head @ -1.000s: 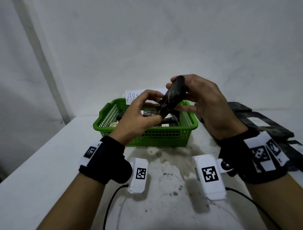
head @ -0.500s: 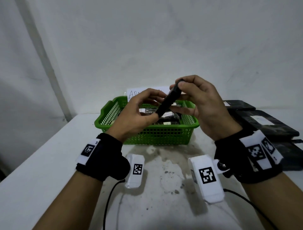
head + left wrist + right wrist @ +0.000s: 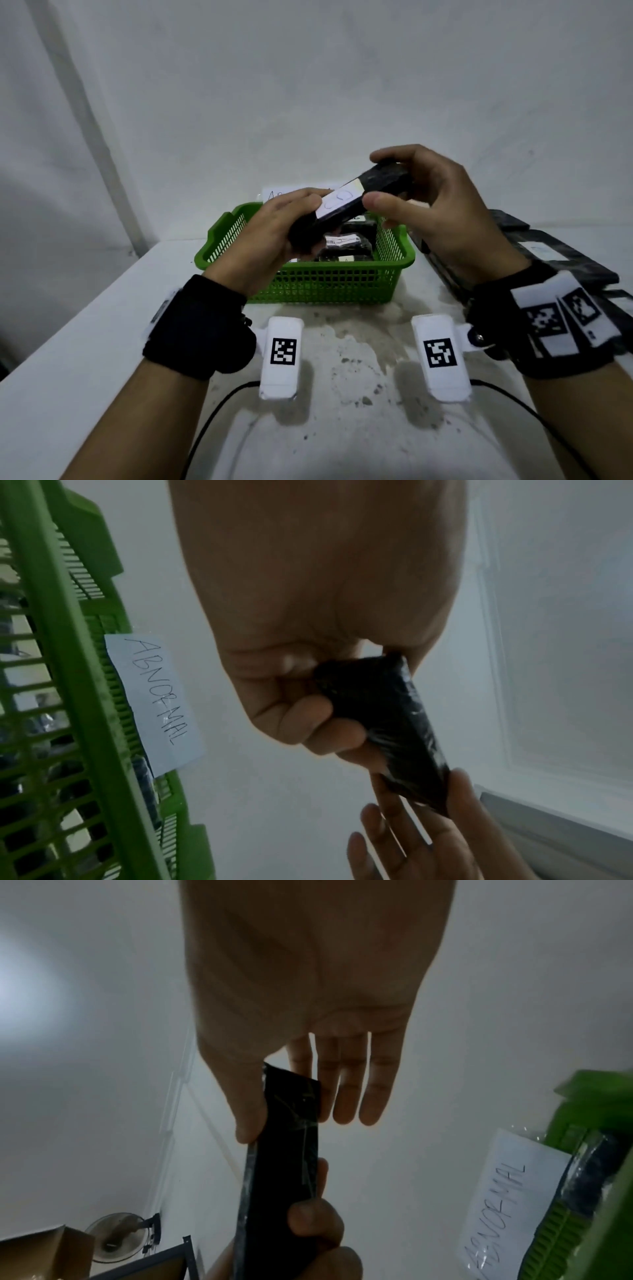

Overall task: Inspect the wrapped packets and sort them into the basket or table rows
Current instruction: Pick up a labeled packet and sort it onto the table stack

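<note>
A black wrapped packet (image 3: 373, 185) with a white label (image 3: 339, 202) facing up is held between both hands above the green basket (image 3: 308, 284). My left hand (image 3: 301, 222) grips its lower left end, fingers curled round it, as the left wrist view shows on the packet (image 3: 397, 723). My right hand (image 3: 387, 181) pinches the upper right end between thumb and fingers; in the right wrist view the thumb lies on one side of the packet (image 3: 284, 1164) and the fingers on the other. Several more black packets (image 3: 346, 246) lie inside the basket.
A paper sign reading ABNORMAL (image 3: 157, 704) stands against the wall behind the basket. Flat black packets (image 3: 548, 253) lie in rows on the table to the right. Black cables (image 3: 212, 411) trail over the stained white table (image 3: 68, 342) near its front edge.
The packet has been turned from edge-on to its labelled face up, and it now lies more level. Both hands kept hold of it.
</note>
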`<state>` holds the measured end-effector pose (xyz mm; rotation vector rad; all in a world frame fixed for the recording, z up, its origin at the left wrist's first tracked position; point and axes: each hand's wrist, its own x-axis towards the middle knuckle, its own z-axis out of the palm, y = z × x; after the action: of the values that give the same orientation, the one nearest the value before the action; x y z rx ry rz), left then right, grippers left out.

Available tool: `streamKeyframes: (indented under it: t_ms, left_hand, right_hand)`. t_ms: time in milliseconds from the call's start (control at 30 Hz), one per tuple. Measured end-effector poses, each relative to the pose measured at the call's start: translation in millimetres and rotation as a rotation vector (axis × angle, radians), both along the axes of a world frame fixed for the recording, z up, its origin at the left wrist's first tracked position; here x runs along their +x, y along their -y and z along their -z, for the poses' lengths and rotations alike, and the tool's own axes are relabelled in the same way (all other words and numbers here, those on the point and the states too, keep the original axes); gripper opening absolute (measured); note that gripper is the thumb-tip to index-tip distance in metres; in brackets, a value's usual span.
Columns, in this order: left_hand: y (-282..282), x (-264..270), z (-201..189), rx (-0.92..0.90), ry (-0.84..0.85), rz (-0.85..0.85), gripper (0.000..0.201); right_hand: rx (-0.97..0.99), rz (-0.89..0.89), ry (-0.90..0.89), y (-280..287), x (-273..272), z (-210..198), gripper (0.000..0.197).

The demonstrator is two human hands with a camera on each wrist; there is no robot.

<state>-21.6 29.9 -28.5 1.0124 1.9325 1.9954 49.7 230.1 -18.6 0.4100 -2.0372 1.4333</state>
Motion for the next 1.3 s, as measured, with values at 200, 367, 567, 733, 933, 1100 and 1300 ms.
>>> streamKeyframes:
  t_ms: [200,367,567,733,933,1100,1300]
  left_hand:
    - [-1.7,1.9,3.0,-0.096,-0.135,-0.031,0.037]
    - [-8.5,6.0,5.6,-0.142,-0.210,-0.065,0.041]
    - [-40.9,21.8,13.1,-0.341,-0.443,-0.089,0.042]
    - [-99.6,53.4,18.0,-0.449,-0.539,0.020,0.040]
    - [-156.2,85.8,36.8,-0.760,-0.737,0.267,0.066]
    - [-173.1,85.6,37.5,-0.960,-0.803,0.483,0.063]
    - [-181.7,85.1,43.8,-1.091,-0.887,0.475,0.056]
  right_hand:
    - [-0.002,0.095,-0.010,-5.3,0.0,0.2,0.043]
    - [0.080,0.094,0.140,-20.5,13.8,-5.7,0.055]
    - [0.564,0.183,0.252,-50.6,56.7,-13.6,0.043]
    - [0.800,0.259,0.343,-82.6,104.9,-21.4,0.033]
    - [0.986,0.261,0.569,-129.0,143.9,1.6,0.033]
    - [1.224,0.198,0.768,-151.5,145.7,38.3,0.031]
    - [1.414,0.201,0.740,-159.0,140.9,58.6,0.030]
